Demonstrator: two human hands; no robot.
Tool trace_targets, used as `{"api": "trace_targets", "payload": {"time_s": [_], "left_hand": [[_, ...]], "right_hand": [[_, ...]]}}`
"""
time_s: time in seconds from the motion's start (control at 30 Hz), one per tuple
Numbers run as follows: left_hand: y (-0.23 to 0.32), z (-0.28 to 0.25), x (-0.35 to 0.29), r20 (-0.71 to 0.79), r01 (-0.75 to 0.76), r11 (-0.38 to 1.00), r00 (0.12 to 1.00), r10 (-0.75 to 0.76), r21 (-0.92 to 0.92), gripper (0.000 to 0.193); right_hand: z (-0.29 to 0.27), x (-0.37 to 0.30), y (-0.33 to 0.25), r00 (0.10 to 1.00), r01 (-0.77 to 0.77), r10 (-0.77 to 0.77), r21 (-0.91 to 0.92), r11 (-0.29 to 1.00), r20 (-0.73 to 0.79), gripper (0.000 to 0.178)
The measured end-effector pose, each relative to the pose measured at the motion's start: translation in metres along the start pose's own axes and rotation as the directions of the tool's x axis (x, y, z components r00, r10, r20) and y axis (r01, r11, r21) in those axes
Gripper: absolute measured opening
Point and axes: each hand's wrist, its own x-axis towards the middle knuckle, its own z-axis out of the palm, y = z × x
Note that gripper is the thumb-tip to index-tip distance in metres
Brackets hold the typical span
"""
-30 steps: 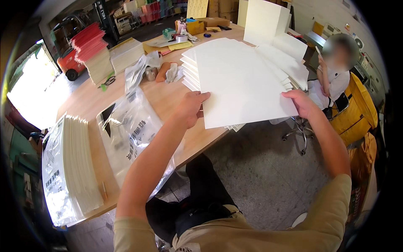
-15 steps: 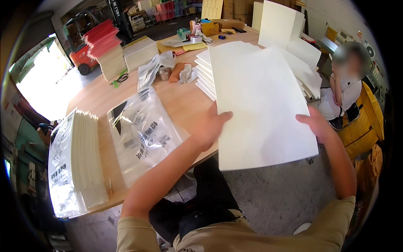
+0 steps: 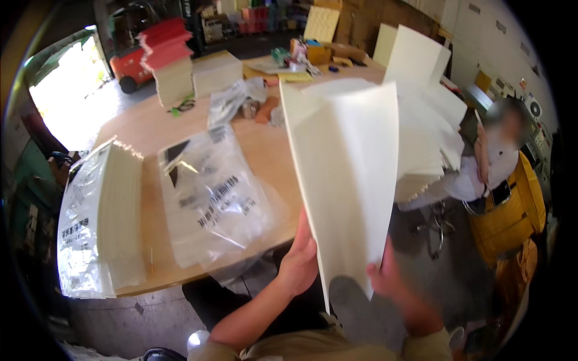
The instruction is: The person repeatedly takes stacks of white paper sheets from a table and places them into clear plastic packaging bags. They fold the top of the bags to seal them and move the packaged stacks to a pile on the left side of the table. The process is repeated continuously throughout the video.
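Observation:
A stack of white paper sheets (image 3: 346,180) is held upright in front of me, its sides curling inward. My left hand (image 3: 299,265) is closed on its left edge, with the fingers running up behind. Lower on the right edge, my right hand (image 3: 387,271) grips it, thumb on the near face. Just left of the sheets, a clear plastic bag (image 3: 217,192) with dark print lies flat on the table. Behind them to the right rises a pile of white paper (image 3: 421,138).
The wooden table (image 3: 129,123) bears a wrapped paper stack (image 3: 90,222) at its left edge. Scissors (image 3: 188,106), crumpled plastic (image 3: 235,96) and red-topped stacks (image 3: 168,60) lie farther back. A person (image 3: 497,144) sits at the right by a yellow bag (image 3: 512,210). Far left stands a red forklift (image 3: 129,69).
The sheets have turned from a broad flat slant to a narrow, curled upright position. Both hands have moved lower and closer together. The view has shifted slightly.

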Motion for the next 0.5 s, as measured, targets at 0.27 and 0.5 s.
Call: {"api": "trace_targets", "payload": {"time_s": [0.27, 0.5], "left_hand": [[-0.018, -0.049, -0.014, 0.059, -0.180, 0.893, 0.984, 0.171, 0.413, 0.113], [-0.029, -0.037, -0.027, 0.036, -0.207, 0.636, 0.962, 0.272, 0.743, 0.151]], "right_hand": [[0.049, -0.008, 0.000, 0.978, -0.058, 0.034, 0.111, 0.992, 0.206, 0.107], [0.056, -0.006, -0.012, 0.978, -0.019, 0.007, 0.051, 0.999, 0.210, 0.125]]}}
